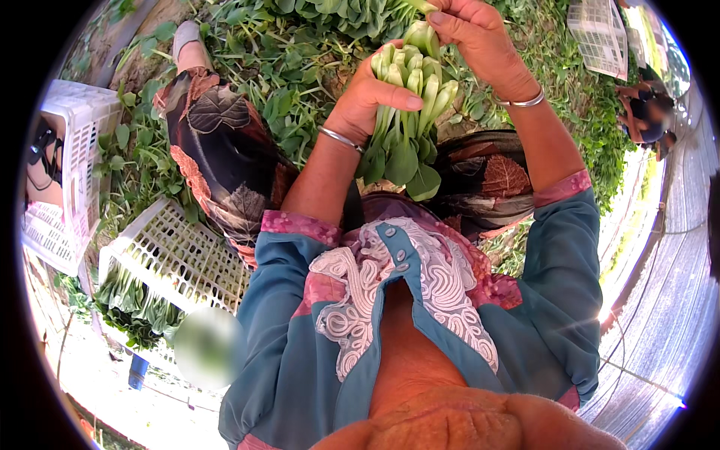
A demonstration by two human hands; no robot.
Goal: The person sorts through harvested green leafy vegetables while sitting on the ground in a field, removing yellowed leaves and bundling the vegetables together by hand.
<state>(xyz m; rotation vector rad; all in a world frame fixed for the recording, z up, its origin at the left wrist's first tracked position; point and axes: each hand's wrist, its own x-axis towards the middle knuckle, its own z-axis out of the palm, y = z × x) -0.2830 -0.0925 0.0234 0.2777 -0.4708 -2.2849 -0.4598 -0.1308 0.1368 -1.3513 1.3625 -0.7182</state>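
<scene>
My left hand (374, 93) grips a bunch of leafy greens (415, 79), their pale cut stem ends up and the dark leaves hanging down over my lap. Against the far side of the bunch is a thick pale green head (422, 38), between my two hands; which hand supports it I cannot tell. Above it, the thumb and fingers of my right hand (478, 48) pinch a light green stalk (421, 5), partly cut off by the frame's top edge. Beyond my hands lies a pile of leafy greens (349, 14) on the ground.
By my left leg a white plastic crate (185, 264) on its side holds bunched greens (135, 298). Farther left stands another white crate (81, 146) with dark items inside. Loose leaves (270, 73) cover the ground. At upper right are a crate (599, 39) and another person (647, 115).
</scene>
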